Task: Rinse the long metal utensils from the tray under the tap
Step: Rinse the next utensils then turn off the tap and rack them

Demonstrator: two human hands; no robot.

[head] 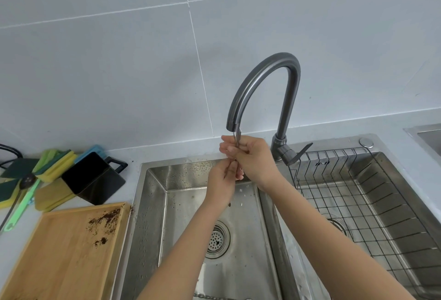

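Observation:
Both hands hold thin long metal utensils [237,135] upright just under the spout of the grey curved tap [265,78]. My right hand [250,156] grips them near the top, fingers closed around them. My left hand [223,180] pinches their lower part from below. Only the utensils' top ends show above the fingers; the rest is hidden by the hands. Both hands are over the left sink basin [152,204]. The wooden tray [59,252] lies at the lower left, with dark crumbs on it and no utensils on it.
A wire rack [372,204] sits in the right basin. The tap lever [299,154] points right. A black container [93,178], sponges [55,161] and a green-handled brush [21,206] lie on the counter at left. The drain [216,239] is below the hands.

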